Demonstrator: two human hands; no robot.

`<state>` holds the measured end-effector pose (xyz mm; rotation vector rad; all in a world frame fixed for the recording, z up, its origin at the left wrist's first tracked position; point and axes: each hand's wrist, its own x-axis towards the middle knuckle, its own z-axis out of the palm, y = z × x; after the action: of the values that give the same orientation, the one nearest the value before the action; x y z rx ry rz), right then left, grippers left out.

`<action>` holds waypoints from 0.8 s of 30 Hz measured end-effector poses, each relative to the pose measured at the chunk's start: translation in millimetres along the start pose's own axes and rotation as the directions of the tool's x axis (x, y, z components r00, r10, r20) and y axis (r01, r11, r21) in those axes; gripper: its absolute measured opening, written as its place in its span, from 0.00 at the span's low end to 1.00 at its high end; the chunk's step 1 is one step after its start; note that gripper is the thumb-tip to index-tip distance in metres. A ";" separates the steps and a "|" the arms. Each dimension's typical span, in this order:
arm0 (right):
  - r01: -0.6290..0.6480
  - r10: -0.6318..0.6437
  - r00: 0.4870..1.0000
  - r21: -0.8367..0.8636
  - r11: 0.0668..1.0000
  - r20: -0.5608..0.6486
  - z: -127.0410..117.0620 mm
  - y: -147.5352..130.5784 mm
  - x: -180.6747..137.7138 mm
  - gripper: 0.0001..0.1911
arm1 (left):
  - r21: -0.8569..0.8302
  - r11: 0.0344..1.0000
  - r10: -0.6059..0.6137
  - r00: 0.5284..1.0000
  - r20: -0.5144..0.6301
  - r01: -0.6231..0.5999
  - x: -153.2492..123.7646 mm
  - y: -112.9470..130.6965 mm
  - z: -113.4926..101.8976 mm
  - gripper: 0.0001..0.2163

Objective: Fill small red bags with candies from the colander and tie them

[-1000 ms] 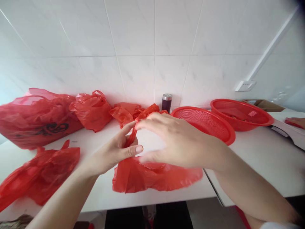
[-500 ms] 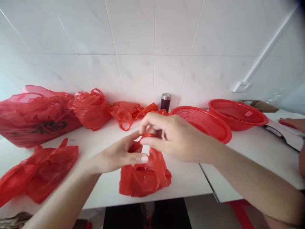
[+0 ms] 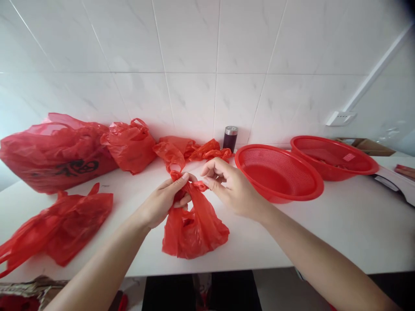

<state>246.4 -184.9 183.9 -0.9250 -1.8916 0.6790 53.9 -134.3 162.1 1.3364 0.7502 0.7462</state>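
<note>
A red plastic bag (image 3: 196, 231) sits on the white table near its front edge, its handles gathered upward. My left hand (image 3: 168, 194) is closed around the gathered handles, thumb on top. On the other side my right hand (image 3: 227, 183) pinches a twisted end of the handles between thumb and fingers, drawn out to the right. What the bag holds is hidden by its folds. Just behind my hands lie smaller crumpled red bags (image 3: 177, 149).
On the left are a large red bag with black print (image 3: 58, 155), a full red bag (image 3: 131, 144) and a flat red bag (image 3: 74, 224). Two red baskets (image 3: 282, 172) and a dark flask (image 3: 230, 138) stand along the wall. Another person's hand (image 3: 405, 171) shows at far right.
My left hand has closed tightly on the bag's handles. My right hand has pulled the twisted end out to the right. The view has shifted slightly.
</note>
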 end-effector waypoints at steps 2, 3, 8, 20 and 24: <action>0.098 -0.097 0.992 -0.010 0.995 0.077 7.8 -12.6 -8.6 0.04 | 0.037 0.999 -0.003 0.999 0.040 0.002 -1.6 2.4 -1.6 0.15; 0.155 -0.151 0.982 -0.025 0.988 0.116 11.5 -16.3 -11.3 0.05 | 0.089 0.996 -0.002 0.996 0.086 -0.005 -3.2 4.1 -2.7 0.15; 0.103 -0.109 0.977 -0.042 0.994 -0.181 29.2 11.3 -3.7 0.09 | 0.491 0.856 0.103 0.985 0.141 -0.160 -9.6 7.1 -3.3 0.04; -0.265 0.231 0.964 0.425 0.865 0.130 50.1 57.1 0.0 0.11 | 0.869 0.423 0.621 0.780 -0.073 -0.256 -7.4 -38.1 -1.0 0.12; -0.265 0.298 0.951 0.283 0.922 -0.078 57.5 60.2 -9.8 0.16 | 0.814 0.565 0.439 0.884 -0.163 -0.131 -15.2 -59.5 -13.1 0.15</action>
<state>217.9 -163.5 108.1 -1.0447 -1.5260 1.0041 37.1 -144.6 102.4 2.2218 1.2583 0.9882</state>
